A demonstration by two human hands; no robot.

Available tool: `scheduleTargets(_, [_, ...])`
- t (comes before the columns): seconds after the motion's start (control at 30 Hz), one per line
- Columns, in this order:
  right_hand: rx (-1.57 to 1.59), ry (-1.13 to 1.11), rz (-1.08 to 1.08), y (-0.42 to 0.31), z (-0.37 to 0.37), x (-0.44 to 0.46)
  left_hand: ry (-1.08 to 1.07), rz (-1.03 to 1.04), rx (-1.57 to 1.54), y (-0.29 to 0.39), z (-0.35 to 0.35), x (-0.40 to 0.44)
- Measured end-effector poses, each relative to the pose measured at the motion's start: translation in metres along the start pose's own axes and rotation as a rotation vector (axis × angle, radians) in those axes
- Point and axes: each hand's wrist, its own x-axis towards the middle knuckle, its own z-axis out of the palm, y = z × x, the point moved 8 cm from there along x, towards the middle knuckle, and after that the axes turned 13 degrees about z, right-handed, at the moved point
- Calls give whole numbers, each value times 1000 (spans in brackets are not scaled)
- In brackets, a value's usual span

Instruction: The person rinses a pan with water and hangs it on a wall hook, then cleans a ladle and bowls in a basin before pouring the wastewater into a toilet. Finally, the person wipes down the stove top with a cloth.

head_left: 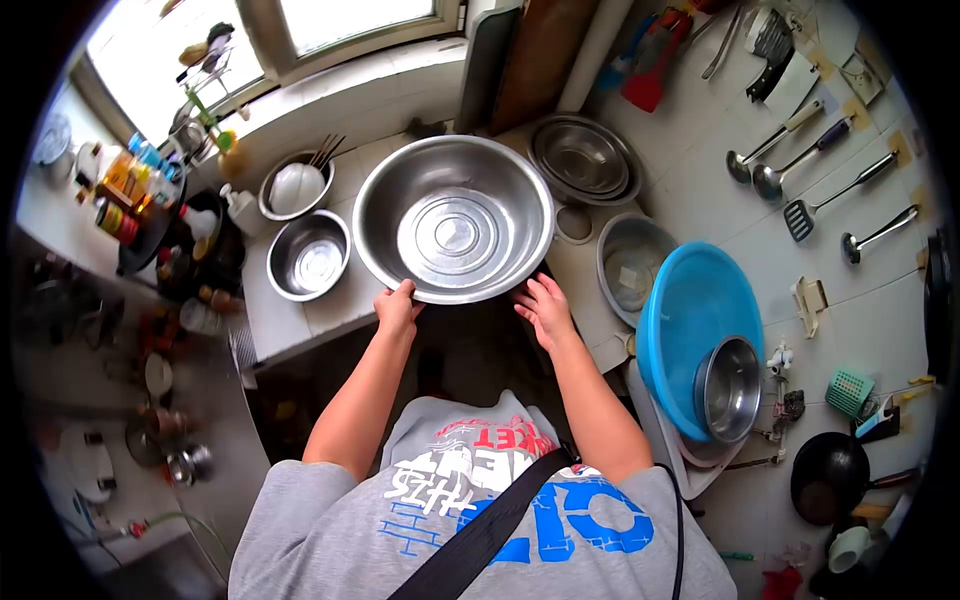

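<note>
A large round stainless steel basin is in front of me, its near edge reaching past the counter edge. Nothing lies inside it; concentric rings show on its bottom. My left hand is closed on the near left part of the rim. At the near right my right hand holds the rim too, with its fingers bent against the outer side and its thumb hidden. A smaller steel bowl stands on the counter just left of the basin.
Behind that bowl, another bowl holds something white and chopsticks. Stacked steel basins stand at the back right corner. Nearer, a grey basin sits beside a tilted blue basin with a steel bowl. Ladles and a slotted turner hang on the right wall.
</note>
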Motion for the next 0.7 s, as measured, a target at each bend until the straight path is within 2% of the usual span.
scheduleTargets(0.1, [-70,94,-106,-36,8,-3,-9,3,9,-1,25,61])
scheduleTargets(0.23, [-55,187,-263,-87,-9,-34,-4,-52,-1,-2,48,94])
scheduleTargets(0.37, [38,402,-410,-115,-56,-71,-106,-43,-89,-12,56,103])
scheduleTargets(0.43, [91,495,-514,-133,-80,-100,-159,-131,-24,-3,65,82])
scheduleTargets(0.5, [-13,713,-686,-148,-112,-144,-244,-359,110,-18,70,56])
scheduleTargets(0.57, [-208,1144,-936,-153,-163,-197,-534,-505,246,-25,94,17])
scheduleTargets(0.63, [-348,1647,-835,-153,-185,-271,-824,-467,324,-15,137,-24])
scheduleTargets(0.7, [-636,2158,-627,-129,-230,-331,-1050,-326,336,-3,183,-59])
